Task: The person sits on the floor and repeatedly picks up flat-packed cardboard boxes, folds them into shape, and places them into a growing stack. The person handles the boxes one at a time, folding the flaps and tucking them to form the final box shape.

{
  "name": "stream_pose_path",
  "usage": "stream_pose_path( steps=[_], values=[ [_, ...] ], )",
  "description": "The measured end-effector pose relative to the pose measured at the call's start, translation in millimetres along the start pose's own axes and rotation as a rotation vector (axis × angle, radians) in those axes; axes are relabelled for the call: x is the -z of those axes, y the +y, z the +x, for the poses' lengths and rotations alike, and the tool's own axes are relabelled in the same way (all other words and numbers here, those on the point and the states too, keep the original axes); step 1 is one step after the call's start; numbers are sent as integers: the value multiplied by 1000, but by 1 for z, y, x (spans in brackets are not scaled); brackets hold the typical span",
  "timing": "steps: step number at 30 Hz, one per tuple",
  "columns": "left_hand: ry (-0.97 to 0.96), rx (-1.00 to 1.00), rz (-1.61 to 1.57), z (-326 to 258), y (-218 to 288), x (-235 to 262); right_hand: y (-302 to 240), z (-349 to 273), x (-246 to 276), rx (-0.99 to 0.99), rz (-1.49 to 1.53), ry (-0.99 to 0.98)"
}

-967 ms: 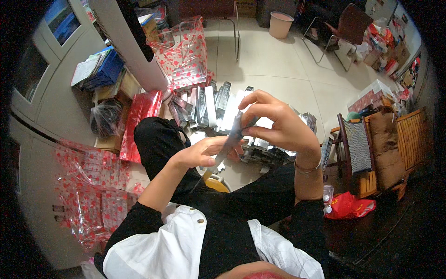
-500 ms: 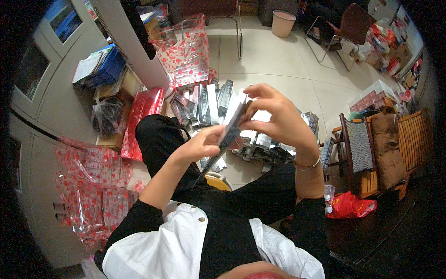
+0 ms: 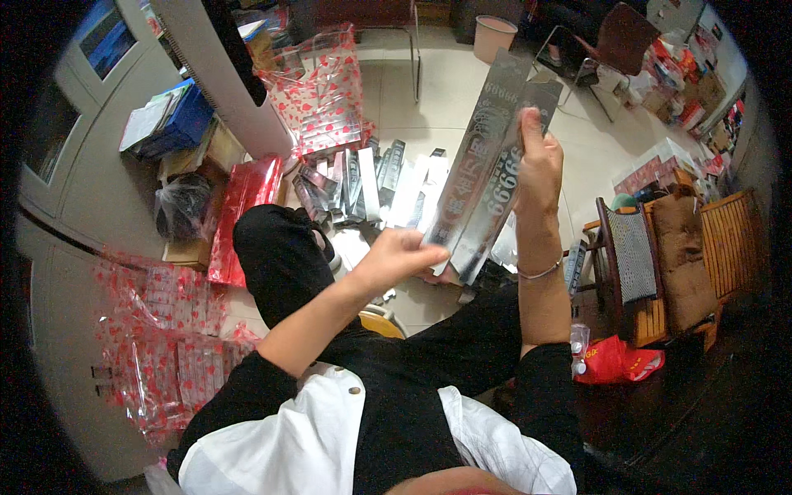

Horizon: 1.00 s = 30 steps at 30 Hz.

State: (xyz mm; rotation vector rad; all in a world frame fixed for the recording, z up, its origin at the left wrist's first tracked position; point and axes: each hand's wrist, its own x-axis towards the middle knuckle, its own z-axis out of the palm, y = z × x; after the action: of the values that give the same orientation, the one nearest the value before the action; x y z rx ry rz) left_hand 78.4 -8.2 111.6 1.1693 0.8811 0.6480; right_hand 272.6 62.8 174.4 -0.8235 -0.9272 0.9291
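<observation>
A long, flat silver-grey printed carton [image 3: 481, 169] is stretched out in front of me, tilted, with its broad face toward me and its far end up to the right. My left hand [image 3: 404, 257] grips its near end, thumb lying on the face. Along the right edge, my right hand [image 3: 540, 161] is closed with the thumb on top and the fingers hidden behind. Beyond and below the carton, a heap of long silver boxes [image 3: 367, 186] lies on the floor, partly covered by it and by my hands.
Clear bags with red patterns [image 3: 161, 355] lie at the left, near a red shiny package [image 3: 245, 219]. A blue file box [image 3: 169, 120] sits on stacked cartons. Ahead stands a pink bin [image 3: 493, 39]; to the right are a wooden chair [image 3: 730, 247] and a red bag [image 3: 619, 360].
The carton, seen nearly edge-on before, has turned its broad face toward me and risen to the right. My right hand has shifted its grip to the carton's right edge.
</observation>
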Motion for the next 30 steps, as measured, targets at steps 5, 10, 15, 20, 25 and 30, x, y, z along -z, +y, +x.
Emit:
stream_pose_path(
  steps=[5, 10, 15, 20, 25, 30],
  values=[
    [-45, -5, 163, -2, -6, 13, 18, -4, 8, 10, -125, -91],
    [96, -314, 103, 13, 9, 20, 14, -23, -9, 82, -39, -86],
    [272, -474, -218, 15, 14, 24, -1, -66, -43, -4, -292, -345],
    [128, -270, 7, -1, -8, 19, -8, -43, -22, -352, 71, -582],
    [91, -471, 118, -1, -14, 21, -11, -36, -7, -272, 80, -667],
    [320, -1064, 195, 8, 25, 36, -3, -48, -23, -217, -60, -690]
  ],
)
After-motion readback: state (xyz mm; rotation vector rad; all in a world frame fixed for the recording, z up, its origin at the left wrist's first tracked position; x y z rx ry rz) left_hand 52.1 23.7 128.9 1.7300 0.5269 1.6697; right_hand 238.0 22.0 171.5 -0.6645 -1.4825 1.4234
